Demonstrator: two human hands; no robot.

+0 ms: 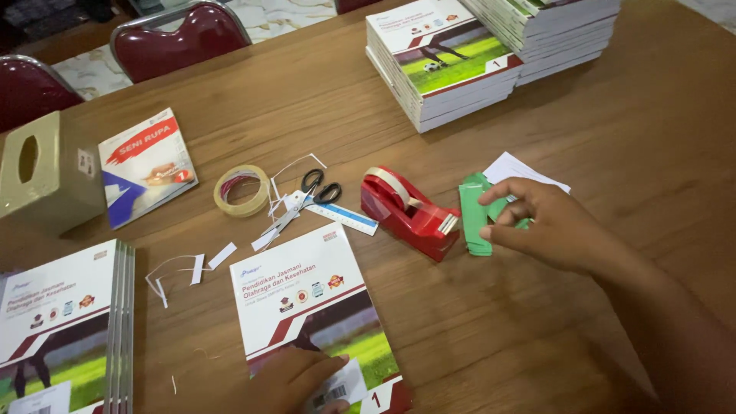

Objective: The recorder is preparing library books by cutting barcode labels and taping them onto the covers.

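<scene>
My right hand (548, 222) reaches over the table and pinches a small stack of green paper slips (477, 218) lying just right of a red tape dispenser (410, 211). My left hand (295, 383) rests at the bottom edge on a white and red schoolbook (303, 295) with a green sports picture, fingers pressing a white barcode sticker (337, 391) on its cover. White paper sheets (521, 170) lie behind the green slips.
Scissors (307, 198), a short ruler (345, 217), a roll of clear tape (241, 190) and white paper scraps (195, 268) lie mid-table. Book stacks stand at the back right (460, 65) and front left (65, 330). A thin book (146, 165), a tan tissue box (42, 172) and red chairs (180, 38) sit at left.
</scene>
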